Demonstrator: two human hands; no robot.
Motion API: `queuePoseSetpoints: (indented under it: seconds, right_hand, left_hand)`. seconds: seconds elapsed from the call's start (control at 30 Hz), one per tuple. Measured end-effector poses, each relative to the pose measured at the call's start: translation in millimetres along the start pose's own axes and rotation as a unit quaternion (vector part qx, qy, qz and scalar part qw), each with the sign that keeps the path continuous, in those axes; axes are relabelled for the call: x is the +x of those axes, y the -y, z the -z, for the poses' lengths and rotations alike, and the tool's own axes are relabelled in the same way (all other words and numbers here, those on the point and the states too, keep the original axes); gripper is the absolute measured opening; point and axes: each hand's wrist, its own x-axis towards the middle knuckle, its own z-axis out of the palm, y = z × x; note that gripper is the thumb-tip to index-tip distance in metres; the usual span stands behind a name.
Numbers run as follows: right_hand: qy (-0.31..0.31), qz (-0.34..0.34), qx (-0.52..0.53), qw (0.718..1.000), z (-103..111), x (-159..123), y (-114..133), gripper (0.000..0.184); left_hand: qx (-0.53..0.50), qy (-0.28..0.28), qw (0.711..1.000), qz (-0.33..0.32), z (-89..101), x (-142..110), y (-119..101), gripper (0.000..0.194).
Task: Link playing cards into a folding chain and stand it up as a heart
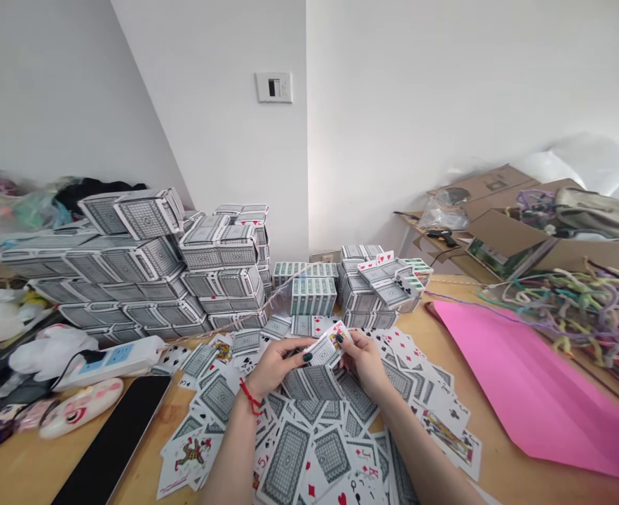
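My left hand (280, 365), with a red string bracelet at the wrist, pinches a playing card (324, 351) from its left side. At the card's right edge, my right hand (364, 365) has thumb and fingers closed on it; a face figure and red marks show there. The card looks bent or overlaps another, and I cannot tell which. Just under both hands sits a block of grey-backed cards (312, 384). Loose playing cards (287, 459), some face up and some face down, spread over the table all around my forearms.
Card-built blocks (141, 263) are stacked high at the left, with more card blocks (364, 294) and green-patterned blocks (313, 296) behind my hands. A black phone (117, 438) and white power strip (114, 361) lie left. Pink paper (530, 393), fuzzy stems (577, 308) and cardboard boxes (519, 242) occupy the right.
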Motion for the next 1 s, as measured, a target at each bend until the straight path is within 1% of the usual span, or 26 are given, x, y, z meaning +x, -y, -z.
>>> queuePoseSetpoints:
  seconds: [0.1, 0.27, 0.43, 0.57, 0.77, 1.0]
  right_hand:
    - [-0.011, -0.014, 0.035, 0.999, 1.2, 2.2, -1.0, 0.026]
    - [-0.057, -0.017, 0.098, 0.993, 5.8, 5.7, 1.7, 0.023]
    - [-0.055, -0.022, 0.11, 0.992, 9.3, 5.3, 4.9, 0.02]
    - [-0.039, -0.034, 0.11, 0.993, 9.1, 4.9, 4.4, 0.02]
    - [0.013, -0.062, 0.093, 0.994, 5.3, 3.8, 4.2, 0.02]
    - [0.04, -0.069, 0.064, 0.995, 7.0, 5.0, 2.5, 0.024]
  left_hand:
    - [0.005, -0.001, 1.0, -0.004, 0.2, -0.1, 1.9, 0.022]
    - [0.005, -0.011, 1.0, -0.001, 2.9, -0.3, 6.0, 0.024]
    - [0.004, -0.003, 1.0, 0.007, 6.0, -0.4, 8.1, 0.025]
    - [-0.002, -0.001, 1.0, 0.011, 7.1, -0.4, 10.0, 0.025]
    - [0.002, 0.015, 1.0, 0.005, 6.7, 0.1, 10.1, 0.024]
    - [0.0, 0.024, 1.0, 0.012, 8.4, 0.0, 11.2, 0.025]
